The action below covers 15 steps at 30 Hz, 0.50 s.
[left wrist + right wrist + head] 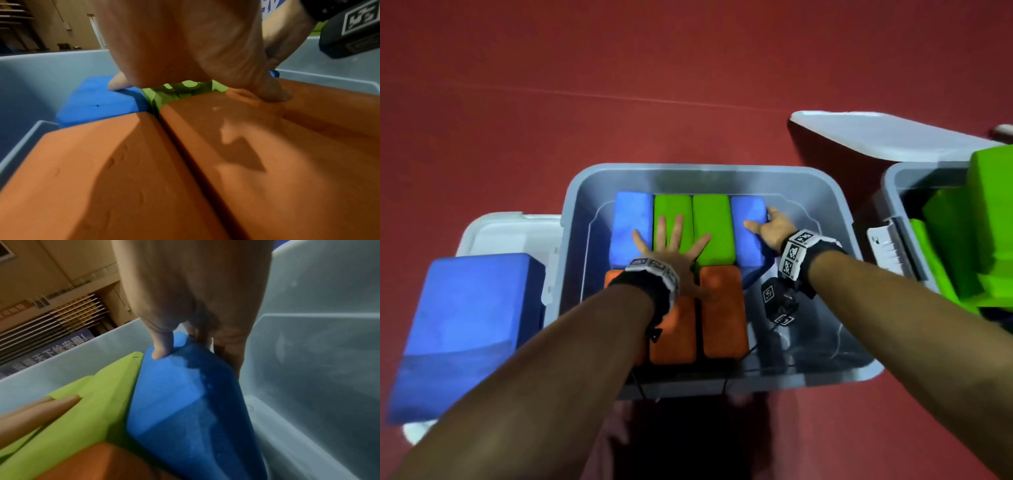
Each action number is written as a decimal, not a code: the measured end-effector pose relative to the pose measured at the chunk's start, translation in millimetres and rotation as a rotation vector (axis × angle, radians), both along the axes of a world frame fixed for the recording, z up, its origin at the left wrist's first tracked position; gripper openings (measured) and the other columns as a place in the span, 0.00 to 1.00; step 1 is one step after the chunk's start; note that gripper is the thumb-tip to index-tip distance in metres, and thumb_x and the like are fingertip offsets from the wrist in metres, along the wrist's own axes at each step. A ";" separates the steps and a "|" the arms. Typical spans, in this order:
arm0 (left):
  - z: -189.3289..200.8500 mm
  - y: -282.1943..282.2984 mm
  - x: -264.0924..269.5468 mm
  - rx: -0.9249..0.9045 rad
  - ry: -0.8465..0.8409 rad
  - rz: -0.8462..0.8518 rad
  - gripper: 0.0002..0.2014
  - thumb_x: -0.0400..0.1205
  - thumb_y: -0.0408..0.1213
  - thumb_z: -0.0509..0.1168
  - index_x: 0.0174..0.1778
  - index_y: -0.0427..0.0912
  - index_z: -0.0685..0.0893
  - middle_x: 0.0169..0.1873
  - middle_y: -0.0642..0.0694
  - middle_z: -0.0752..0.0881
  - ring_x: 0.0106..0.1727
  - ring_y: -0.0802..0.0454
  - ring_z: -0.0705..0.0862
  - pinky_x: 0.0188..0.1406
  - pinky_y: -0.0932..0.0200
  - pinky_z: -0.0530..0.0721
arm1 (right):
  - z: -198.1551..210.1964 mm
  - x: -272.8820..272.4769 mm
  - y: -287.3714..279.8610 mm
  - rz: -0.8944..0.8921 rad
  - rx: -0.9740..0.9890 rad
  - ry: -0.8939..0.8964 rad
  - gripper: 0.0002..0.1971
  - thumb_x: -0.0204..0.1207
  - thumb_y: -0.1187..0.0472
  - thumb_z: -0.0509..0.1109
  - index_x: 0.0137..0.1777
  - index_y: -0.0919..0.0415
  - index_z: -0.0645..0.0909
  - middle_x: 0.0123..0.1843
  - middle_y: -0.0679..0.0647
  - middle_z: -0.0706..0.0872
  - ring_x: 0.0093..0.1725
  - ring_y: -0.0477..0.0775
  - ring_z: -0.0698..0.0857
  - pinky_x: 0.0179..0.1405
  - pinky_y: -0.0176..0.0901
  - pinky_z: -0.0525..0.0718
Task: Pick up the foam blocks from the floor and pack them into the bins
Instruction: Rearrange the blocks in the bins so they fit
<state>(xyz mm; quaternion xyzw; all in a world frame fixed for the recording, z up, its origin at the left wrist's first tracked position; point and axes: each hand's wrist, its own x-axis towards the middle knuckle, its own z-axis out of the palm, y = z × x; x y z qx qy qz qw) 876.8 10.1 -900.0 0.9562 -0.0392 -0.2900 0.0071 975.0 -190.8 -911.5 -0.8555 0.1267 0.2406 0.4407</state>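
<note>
**Blocks pressed into the grey bin**

In the grey plastic bin (571, 219), the left hand (671, 246) lies flat, fingers spread, on the rectangular green foam blocks (691, 226). The right hand (774, 222) grips the right-end blue foam block (748, 236), thumb on top, beside 2 orange foam blocks (719, 308).

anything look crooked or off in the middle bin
Yes: the blue block at the right end of the back row sits tilted, not flat like its neighbours. The right hand grips it, seemingly still seating it.
</note>
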 end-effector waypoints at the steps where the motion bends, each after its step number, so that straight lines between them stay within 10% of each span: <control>1: 1.2 0.6 0.9 -0.001 0.006 0.000 0.58 0.64 0.79 0.65 0.80 0.72 0.33 0.82 0.41 0.24 0.82 0.32 0.27 0.67 0.10 0.41 | 5.6 -4.5 2.6 0.031 -0.062 -0.006 0.33 0.78 0.55 0.74 0.79 0.63 0.68 0.71 0.60 0.81 0.72 0.63 0.79 0.74 0.52 0.73; 4: 4.0 -1.3 1.2 -0.009 0.035 0.008 0.58 0.64 0.78 0.66 0.79 0.74 0.32 0.81 0.41 0.23 0.81 0.32 0.26 0.66 0.09 0.41 | 22.3 -18.4 -2.9 0.106 -0.278 -0.036 0.42 0.81 0.47 0.69 0.86 0.58 0.48 0.79 0.64 0.72 0.77 0.67 0.72 0.75 0.49 0.68; 8: 10.9 -4.5 4.4 -0.002 0.081 0.010 0.59 0.61 0.80 0.66 0.79 0.76 0.33 0.81 0.41 0.22 0.81 0.32 0.25 0.65 0.09 0.42 | 25.0 -34.1 2.3 0.246 -0.363 -0.107 0.37 0.84 0.46 0.63 0.87 0.48 0.48 0.78 0.72 0.68 0.75 0.70 0.73 0.73 0.51 0.69; 15: 5.6 -1.7 2.0 0.004 0.053 0.000 0.62 0.57 0.84 0.63 0.78 0.74 0.30 0.80 0.43 0.22 0.81 0.34 0.24 0.65 0.09 0.40 | 5.6 -56.4 23.4 0.203 -0.357 0.012 0.38 0.81 0.34 0.57 0.85 0.38 0.43 0.86 0.62 0.36 0.85 0.68 0.45 0.83 0.55 0.46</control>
